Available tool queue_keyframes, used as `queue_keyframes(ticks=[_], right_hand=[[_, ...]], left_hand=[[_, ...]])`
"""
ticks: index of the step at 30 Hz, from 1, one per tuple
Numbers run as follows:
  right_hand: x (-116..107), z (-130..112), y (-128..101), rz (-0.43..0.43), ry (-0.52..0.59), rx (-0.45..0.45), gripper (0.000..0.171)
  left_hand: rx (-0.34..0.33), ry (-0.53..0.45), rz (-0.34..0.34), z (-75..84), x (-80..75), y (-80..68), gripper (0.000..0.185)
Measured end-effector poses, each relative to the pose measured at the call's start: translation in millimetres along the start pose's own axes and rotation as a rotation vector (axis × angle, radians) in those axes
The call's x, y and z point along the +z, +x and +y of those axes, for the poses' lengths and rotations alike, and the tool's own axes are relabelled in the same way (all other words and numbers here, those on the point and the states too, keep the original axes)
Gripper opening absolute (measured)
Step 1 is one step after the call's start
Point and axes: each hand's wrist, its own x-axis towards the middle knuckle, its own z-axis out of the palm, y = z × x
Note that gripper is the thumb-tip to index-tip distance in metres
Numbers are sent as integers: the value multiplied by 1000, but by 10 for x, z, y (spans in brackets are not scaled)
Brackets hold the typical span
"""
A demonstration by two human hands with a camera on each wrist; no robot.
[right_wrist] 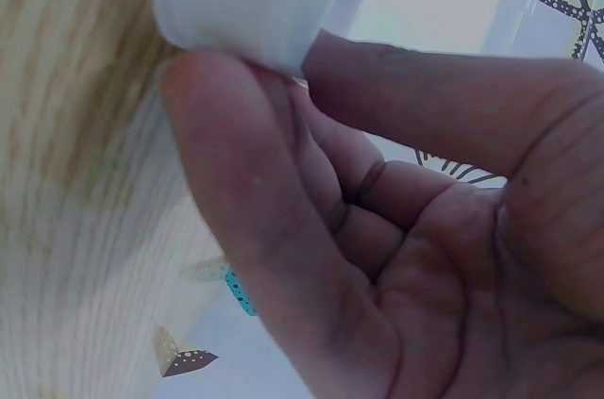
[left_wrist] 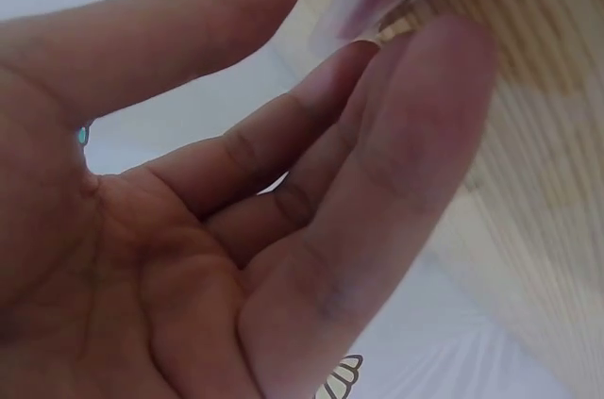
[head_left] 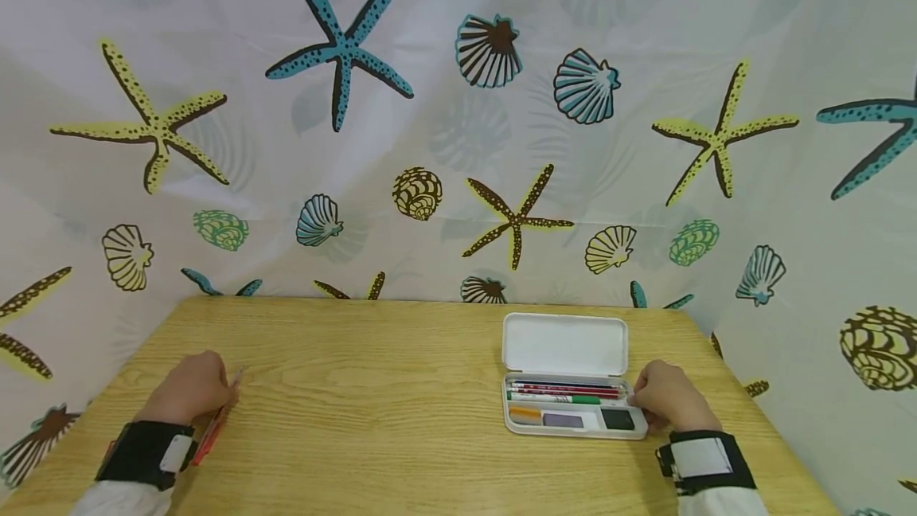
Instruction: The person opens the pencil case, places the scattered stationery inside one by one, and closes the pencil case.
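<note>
The left hand [head_left: 192, 391] lies knuckles up, its fingers [left_wrist: 311, 135] loosely bent, with a black band behind it on the wrist. The right hand [head_left: 666, 398] lies knuckles up too, fingers [right_wrist: 236, 182] bent, thumb close beside them.

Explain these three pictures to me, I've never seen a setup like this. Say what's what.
A person sits at a wooden table with one camera on the head and one strapped to each wrist. The wide picture is the head view; the two close-ups look along each palm. The left hand holds a reddish pencil-like item, blurred in its wrist view. The right hand touches the right end of an open white pencil case holding pens and erasers. A seashell-print curtain hangs behind.
</note>
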Motion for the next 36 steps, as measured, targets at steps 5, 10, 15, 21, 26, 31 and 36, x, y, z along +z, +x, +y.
queue_keyframes(ticks=[5, 10, 15, 21, 26, 31, 36], right_hand=[[9, 0, 1, 4, 3, -1, 12], [9, 2, 8, 7, 1, 1, 12], [14, 5, 14, 11, -1, 3, 12], [12, -5, 13, 6, -5, 17, 13], [14, -4, 7, 6, 0, 15, 12], [17, 10, 21, 10, -2, 11, 12], [20, 20, 40, 7, -7, 14, 13]], left_hand=[[1, 9, -4, 18, 0, 7, 35], [15, 20, 10, 46, 10, 7, 31], [25, 46, 25, 60, 28, 4, 29], [32, 84, 50, 86, 42, 15, 26], [38, 86, 44, 122, 31, 9, 9], [39, 75, 61, 189, 4, 5, 11], [58, 75, 94, 298, -16, 8, 8]])
